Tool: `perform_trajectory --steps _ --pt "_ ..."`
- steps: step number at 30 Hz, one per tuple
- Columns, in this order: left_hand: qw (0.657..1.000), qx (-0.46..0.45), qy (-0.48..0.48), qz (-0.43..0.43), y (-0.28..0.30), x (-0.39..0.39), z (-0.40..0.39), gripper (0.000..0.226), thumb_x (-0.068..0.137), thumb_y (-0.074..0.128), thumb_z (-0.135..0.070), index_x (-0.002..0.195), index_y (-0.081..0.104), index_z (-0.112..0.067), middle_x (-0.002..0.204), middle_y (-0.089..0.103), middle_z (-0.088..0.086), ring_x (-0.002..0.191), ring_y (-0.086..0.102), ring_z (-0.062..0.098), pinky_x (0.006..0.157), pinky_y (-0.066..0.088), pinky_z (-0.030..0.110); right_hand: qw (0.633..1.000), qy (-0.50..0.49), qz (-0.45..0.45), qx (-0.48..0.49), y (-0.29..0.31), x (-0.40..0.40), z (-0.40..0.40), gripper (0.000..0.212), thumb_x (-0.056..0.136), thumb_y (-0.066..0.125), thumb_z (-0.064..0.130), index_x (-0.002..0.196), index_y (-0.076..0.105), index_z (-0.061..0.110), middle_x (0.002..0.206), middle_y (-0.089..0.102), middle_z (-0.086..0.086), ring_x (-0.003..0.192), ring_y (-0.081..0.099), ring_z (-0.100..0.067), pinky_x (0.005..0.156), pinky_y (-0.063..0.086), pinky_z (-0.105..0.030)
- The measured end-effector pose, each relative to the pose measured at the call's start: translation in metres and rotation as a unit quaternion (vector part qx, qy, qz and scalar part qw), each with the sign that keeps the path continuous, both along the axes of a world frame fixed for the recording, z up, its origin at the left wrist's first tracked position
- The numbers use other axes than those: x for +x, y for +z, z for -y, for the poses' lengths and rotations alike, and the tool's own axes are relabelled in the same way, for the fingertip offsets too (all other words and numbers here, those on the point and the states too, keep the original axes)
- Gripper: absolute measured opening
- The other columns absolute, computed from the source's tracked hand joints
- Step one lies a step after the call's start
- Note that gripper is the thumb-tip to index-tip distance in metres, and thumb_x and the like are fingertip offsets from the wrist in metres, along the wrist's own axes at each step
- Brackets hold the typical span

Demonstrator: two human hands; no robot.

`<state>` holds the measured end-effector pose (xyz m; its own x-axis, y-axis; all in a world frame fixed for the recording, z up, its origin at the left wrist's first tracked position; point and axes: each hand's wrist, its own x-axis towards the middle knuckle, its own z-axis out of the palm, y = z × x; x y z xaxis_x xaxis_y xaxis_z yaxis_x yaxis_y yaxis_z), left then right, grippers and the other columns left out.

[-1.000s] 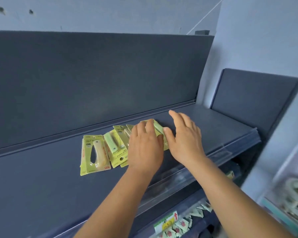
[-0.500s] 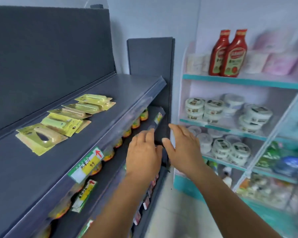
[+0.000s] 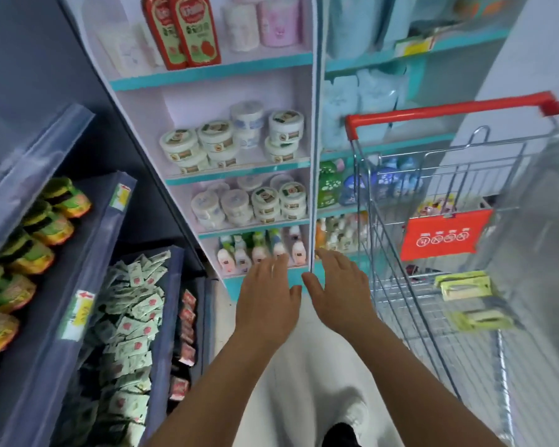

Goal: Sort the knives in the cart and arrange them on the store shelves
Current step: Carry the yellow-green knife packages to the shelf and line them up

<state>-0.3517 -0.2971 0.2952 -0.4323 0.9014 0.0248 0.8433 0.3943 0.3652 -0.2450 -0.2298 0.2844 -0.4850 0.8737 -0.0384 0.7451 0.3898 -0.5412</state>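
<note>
Both hands hang empty in mid-air over the aisle floor, fingers straight and spread, palms down: the left hand [image 3: 265,298] and the right hand [image 3: 338,291] sit side by side with their thumbs nearly meeting, holding nothing.

What remains to be sorted lies to the right. The cart [image 3: 449,112], a wire basket with a red handle bar, stands on the right of the view, and on its wire floor rest at least two yellow-green knife packs: one knife pack [image 3: 463,285] toward the far end and a second knife pack [image 3: 480,319] just nearer the person. Motion blur hides whether more lie beneath or beside them. Both packs lie flat with their long axes running roughly left to right across the basket.

The relation that matters is this: the packs are to the right of, and slightly beyond, the right hand, with the cart's near wire side between them. The right hand is clearly the nearer one; the left would have to cross the body. A reach would likely go up over the rim and down into the basket.

The dark shelf unit [image 3: 78,253] stands on the left, well apart from the cart; its visible tiers hold snack packets and sachets, and no knives show there.
</note>
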Motion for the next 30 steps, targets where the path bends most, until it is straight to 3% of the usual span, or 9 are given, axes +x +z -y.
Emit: perform_trajectory --steps 5,10,15,19,25,30 --pt "0.995 -0.038 -0.090 0.009 -0.019 0.049 -0.071 0.048 0.095 0.047 -0.035 0.140 0.034 -0.023 0.140 0.040 0.000 0.128 0.037 0.021 0.104 0.034 0.034 0.995 -0.096 0.013 -0.030 -0.030 0.063 -0.048 0.049 0.095 0.047 0.041 0.139 0.042 0.019 0.140 0.046 -0.002 0.129 0.042 -0.025 0.105 0.030 -0.039" --pt "0.980 -0.074 -0.184 0.000 -0.033 0.091 -0.143 0.051 0.097 0.045 -0.035 0.143 0.031 -0.021 0.144 0.037 0.002 0.133 0.033 0.022 0.109 0.030 0.034 0.981 -0.180 0.028 -0.070 -0.054 0.115 -0.097 0.061 0.089 0.031 0.051 0.141 0.038 0.020 0.142 0.044 -0.003 0.131 0.038 -0.025 0.106 0.029 -0.037" --pt "0.957 -0.099 -0.273 -0.019 -0.049 0.135 -0.206 0.051 0.096 0.044 -0.033 0.142 0.033 -0.017 0.142 0.040 0.005 0.130 0.035 0.024 0.107 0.031 0.036 0.959 -0.260 0.018 -0.111 -0.077 0.157 -0.137 0.052 0.096 0.043 0.040 0.143 0.035 0.020 0.145 0.040 -0.003 0.134 0.035 -0.025 0.110 0.025 -0.038" --pt "0.935 -0.114 -0.336 -0.012 -0.068 0.166 -0.244 0.053 0.096 0.047 -0.035 0.142 0.032 -0.015 0.137 0.046 0.007 0.125 0.041 0.025 0.103 0.035 0.036 0.936 -0.322 0.003 -0.140 -0.090 0.185 -0.160 0.054 0.096 0.042 0.040 0.145 0.031 0.021 0.148 0.037 -0.004 0.135 0.034 -0.026 0.111 0.027 -0.039" --pt "0.908 -0.146 -0.393 0.013 -0.109 0.209 -0.300 0.067 0.094 0.051 -0.034 0.150 0.016 -0.018 0.145 0.038 0.007 0.131 0.036 0.025 0.107 0.033 0.037 0.896 -0.408 -0.037 -0.170 -0.114 0.226 -0.194 0.059 0.097 0.043 0.038 0.149 0.022 0.018 0.148 0.035 -0.008 0.135 0.033 -0.029 0.109 0.030 -0.040" --pt "0.880 -0.184 -0.438 -0.008 -0.158 0.239 -0.347 0.068 0.093 0.052 -0.031 0.148 0.016 -0.013 0.145 0.036 0.010 0.130 0.038 0.028 0.106 0.033 0.038 0.849 -0.485 -0.052 -0.202 -0.148 0.252 -0.222 0.063 0.097 0.046 0.036 0.150 0.016 0.022 0.153 0.028 -0.009 0.138 0.031 -0.031 0.108 0.033 -0.043"
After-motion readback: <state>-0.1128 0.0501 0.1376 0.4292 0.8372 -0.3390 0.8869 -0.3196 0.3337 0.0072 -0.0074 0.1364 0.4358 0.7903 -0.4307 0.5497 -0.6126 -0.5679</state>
